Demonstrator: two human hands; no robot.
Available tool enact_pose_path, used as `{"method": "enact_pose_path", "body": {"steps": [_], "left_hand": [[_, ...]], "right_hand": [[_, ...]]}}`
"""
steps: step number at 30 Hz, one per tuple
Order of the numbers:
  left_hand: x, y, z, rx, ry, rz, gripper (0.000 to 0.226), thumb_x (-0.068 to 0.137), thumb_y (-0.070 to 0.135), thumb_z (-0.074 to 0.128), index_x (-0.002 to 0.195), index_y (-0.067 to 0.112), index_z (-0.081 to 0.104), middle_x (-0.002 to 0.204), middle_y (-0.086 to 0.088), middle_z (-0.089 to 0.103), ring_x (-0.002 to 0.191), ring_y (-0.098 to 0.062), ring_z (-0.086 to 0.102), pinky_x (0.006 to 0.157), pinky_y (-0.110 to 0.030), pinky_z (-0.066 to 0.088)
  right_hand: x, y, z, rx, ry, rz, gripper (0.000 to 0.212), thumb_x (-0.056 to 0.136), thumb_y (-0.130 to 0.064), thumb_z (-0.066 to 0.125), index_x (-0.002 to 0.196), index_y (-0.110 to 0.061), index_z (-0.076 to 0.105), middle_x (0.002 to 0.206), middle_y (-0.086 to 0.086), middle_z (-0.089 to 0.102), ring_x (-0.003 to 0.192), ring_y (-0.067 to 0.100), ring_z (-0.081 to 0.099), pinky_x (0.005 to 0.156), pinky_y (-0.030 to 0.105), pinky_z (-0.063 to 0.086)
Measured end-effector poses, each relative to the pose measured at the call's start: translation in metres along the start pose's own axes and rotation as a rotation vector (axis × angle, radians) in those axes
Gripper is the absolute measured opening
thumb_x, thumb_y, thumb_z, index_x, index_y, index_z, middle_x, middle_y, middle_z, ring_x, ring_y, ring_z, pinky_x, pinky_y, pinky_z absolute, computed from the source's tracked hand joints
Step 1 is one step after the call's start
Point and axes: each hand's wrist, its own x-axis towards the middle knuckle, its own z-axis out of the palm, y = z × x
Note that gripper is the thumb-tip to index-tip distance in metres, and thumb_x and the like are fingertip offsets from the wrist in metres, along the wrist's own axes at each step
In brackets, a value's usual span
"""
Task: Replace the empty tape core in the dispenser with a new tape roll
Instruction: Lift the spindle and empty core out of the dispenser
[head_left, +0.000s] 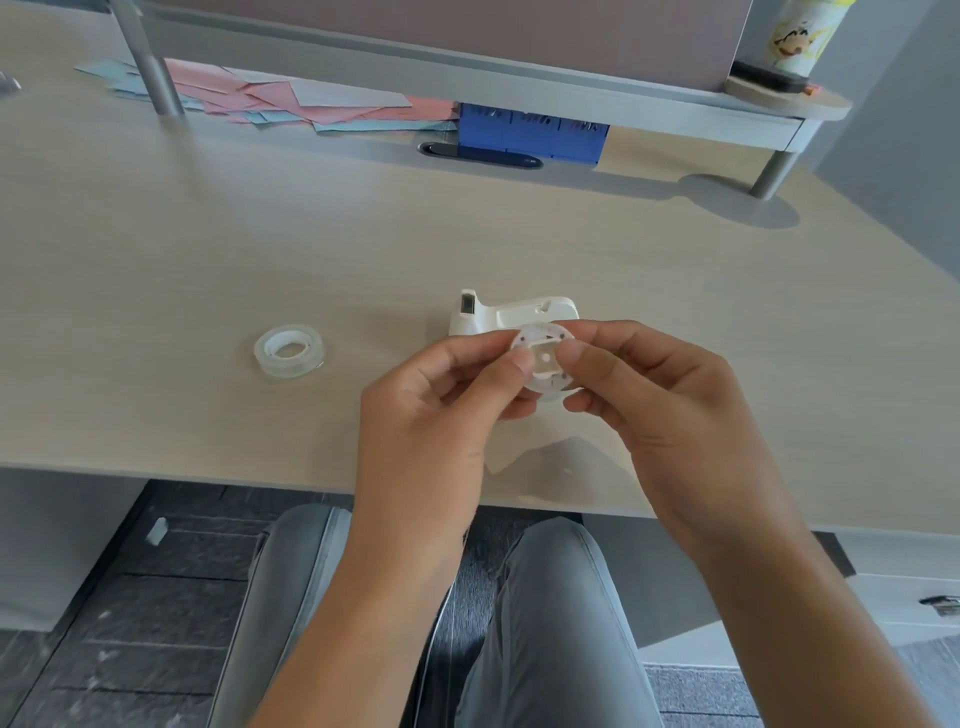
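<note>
Frame centre: left hand (441, 395) and right hand (660, 400) both pinch round white plastic tape core (544, 358), thumbs on its face, above pale wooden desk (156, 270); white plastic dispenser (511, 312) just behind; clear tape roll (289, 349) flat at centre left, well apart

white dispenser (511, 310), clear tape roll (289, 349), blue box (530, 132), pale wood-grain desk (260, 249)
</note>
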Motion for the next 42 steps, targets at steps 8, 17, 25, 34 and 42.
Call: {"method": "enact_pose_path", "body": {"steps": [8,17,25,34,42], "left_hand": [[-0.008,0.008,-0.028,-0.073,-0.053,-0.103,0.016,0.077,0.019,0.077,0.093,0.014,0.081,0.084,-0.012,0.078,0.069,-0.020,0.068,0.062,-0.031,0.055],[-0.012,0.021,-0.054,0.036,-0.037,-0.109,0.020,0.075,0.023,0.081,0.094,0.015,0.083,0.082,-0.008,0.079,0.075,-0.019,0.065,0.072,-0.037,0.051],[-0.023,0.026,-0.055,-0.109,-0.057,-0.201,0.022,0.072,0.013,0.081,0.093,0.007,0.080,0.090,-0.017,0.074,0.077,-0.021,0.063,0.073,-0.028,0.056],[-0.026,0.020,-0.048,-0.175,-0.064,-0.222,0.017,0.074,0.011,0.076,0.090,0.007,0.079,0.085,-0.010,0.078,0.075,-0.018,0.063,0.068,-0.022,0.057],[-0.022,0.020,-0.050,-0.198,-0.041,-0.210,0.018,0.072,0.012,0.077,0.090,0.007,0.079,0.086,-0.012,0.075,0.072,-0.017,0.062,0.066,-0.022,0.056]], "right_hand": [[-0.008,0.000,0.027,0.312,-0.099,0.226,0.027,0.067,-0.024,0.081,0.091,-0.010,0.084,0.095,0.013,0.073,0.095,0.025,0.058,0.079,0.025,0.058],[-0.018,-0.001,0.055,0.357,-0.069,0.259,0.018,0.071,-0.019,0.080,0.086,-0.010,0.084,0.100,0.020,0.066,0.095,0.026,0.057,0.078,0.024,0.058],[-0.025,0.005,0.055,0.429,-0.095,0.299,0.023,0.073,-0.016,0.078,0.091,-0.003,0.081,0.106,0.024,0.059,0.083,0.018,0.061,0.076,0.025,0.055],[-0.023,0.010,0.044,0.422,-0.135,0.293,0.022,0.076,-0.015,0.077,0.094,-0.001,0.080,0.092,0.015,0.068,0.078,0.017,0.059,0.071,0.024,0.054],[-0.020,0.014,0.046,0.334,-0.126,0.223,0.023,0.078,-0.022,0.079,0.096,-0.009,0.083,0.092,0.016,0.070,0.081,0.020,0.060,0.074,0.027,0.055]]}}
